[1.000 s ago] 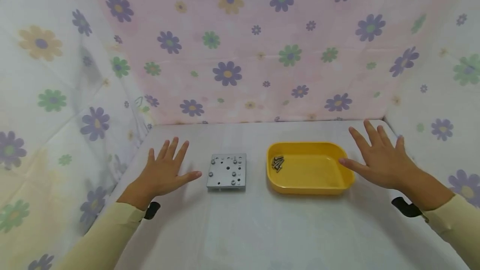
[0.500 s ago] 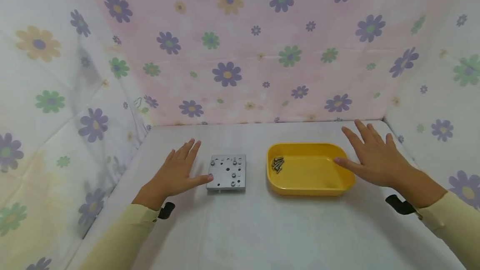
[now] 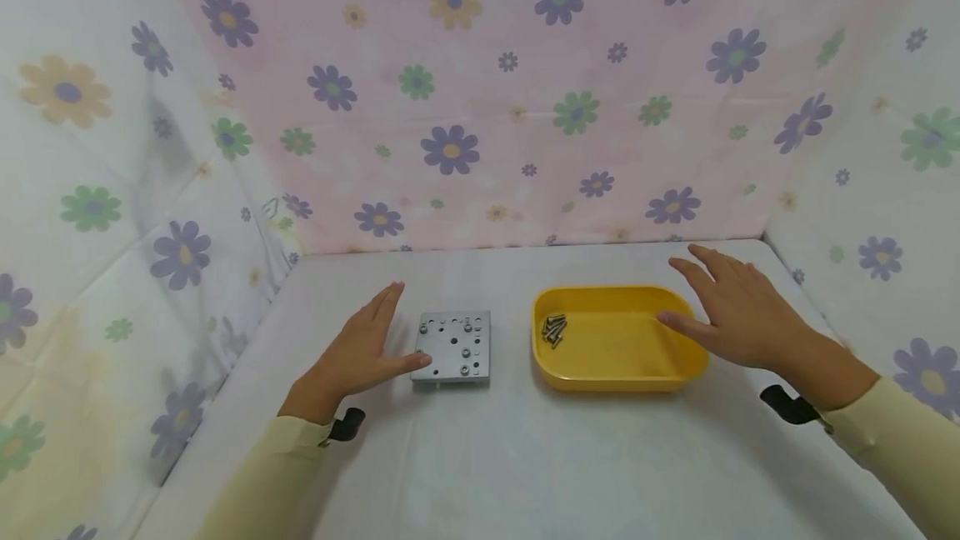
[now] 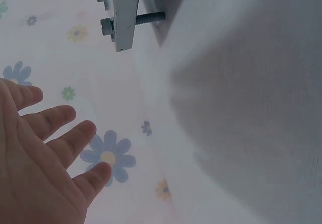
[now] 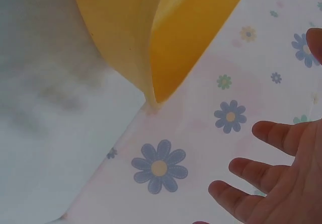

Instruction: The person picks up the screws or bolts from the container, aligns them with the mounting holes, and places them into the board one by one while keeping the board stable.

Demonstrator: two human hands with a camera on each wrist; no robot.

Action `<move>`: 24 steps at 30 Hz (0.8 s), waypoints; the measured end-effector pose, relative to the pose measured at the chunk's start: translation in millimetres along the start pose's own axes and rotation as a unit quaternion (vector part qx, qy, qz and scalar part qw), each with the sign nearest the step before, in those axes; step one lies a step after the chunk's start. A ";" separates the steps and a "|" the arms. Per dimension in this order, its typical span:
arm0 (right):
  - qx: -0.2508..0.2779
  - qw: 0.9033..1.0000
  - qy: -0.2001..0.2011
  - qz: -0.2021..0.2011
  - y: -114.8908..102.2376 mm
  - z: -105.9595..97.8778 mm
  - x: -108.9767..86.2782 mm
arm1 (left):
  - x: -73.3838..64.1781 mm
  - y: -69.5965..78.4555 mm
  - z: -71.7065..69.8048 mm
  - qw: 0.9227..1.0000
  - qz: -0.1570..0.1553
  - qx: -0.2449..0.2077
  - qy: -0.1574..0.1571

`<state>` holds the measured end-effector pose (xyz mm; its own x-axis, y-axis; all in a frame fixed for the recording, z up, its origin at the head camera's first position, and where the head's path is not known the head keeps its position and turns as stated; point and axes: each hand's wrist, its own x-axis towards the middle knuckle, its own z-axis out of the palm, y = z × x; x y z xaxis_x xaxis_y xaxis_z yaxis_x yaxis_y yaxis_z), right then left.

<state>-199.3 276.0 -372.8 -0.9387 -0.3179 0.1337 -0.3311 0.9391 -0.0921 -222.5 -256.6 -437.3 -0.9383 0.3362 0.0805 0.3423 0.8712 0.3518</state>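
Observation:
A square grey metal plate [image 3: 452, 348] with holes stands on the table, and several socket-head screws [image 3: 466, 353] sit in it. The left wrist view shows threaded screw shanks [image 4: 151, 18] sticking out below the plate. My left hand [image 3: 356, 357] is just left of the plate with fingers extended; its thumb tip overlaps the plate's left front corner in the head view. To the right lies a yellow tray [image 3: 622, 383] with a small pile of loose screws [image 3: 553, 329] at its left end. My right hand [image 3: 738, 311] hovers by the tray's right end, fingers spread, holding nothing.
The white table [image 3: 525, 465] is enclosed by flower-patterned cloth at the back [image 3: 495, 107] and on both sides. Dark wrist-worn pieces show at the left cuff [image 3: 347, 425] and the right cuff [image 3: 789, 405].
My left hand has moved right, its thumb reaching over the plate's edge. The right hand has drifted slightly left toward the tray. Plate, tray and screws stay in place.

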 end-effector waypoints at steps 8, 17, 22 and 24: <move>0.014 0.999 0.015 -0.029 -5.5 4.7 8.4 | 4.9 2.5 3.9 0.998 0.002 -0.063 -0.005; 0.037 0.998 -0.004 -0.046 -13.7 11.1 19.2 | 7.5 -4.5 16.9 0.989 -0.001 -0.144 -0.013; 0.057 0.997 -0.033 -0.030 -21.6 12.1 25.6 | 12.5 -7.0 26.7 0.986 -0.002 -0.168 -0.010; 0.060 0.997 -0.043 -0.026 -24.7 12.9 28.5 | 13.4 -7.5 30.3 0.985 -0.004 -0.174 -0.010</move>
<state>-219.1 242.0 -379.4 -0.9227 -0.3814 0.0569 -0.3846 0.8998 -0.2060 -236.2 -247.8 -467.1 -0.9386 0.3399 0.0587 0.2942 0.7001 0.6506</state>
